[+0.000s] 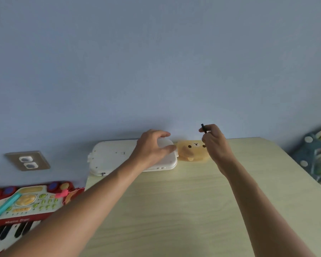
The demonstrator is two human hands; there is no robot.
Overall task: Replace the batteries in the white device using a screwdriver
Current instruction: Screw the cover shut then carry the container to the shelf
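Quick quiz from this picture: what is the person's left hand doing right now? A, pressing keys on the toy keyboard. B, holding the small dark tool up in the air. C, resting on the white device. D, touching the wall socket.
C: the left hand lies spread on the right part of the white device on the table, while the right hand holds the small dark tool raised.

White device (119,156), orange bear-faced case (192,152), blue wall (156,62).
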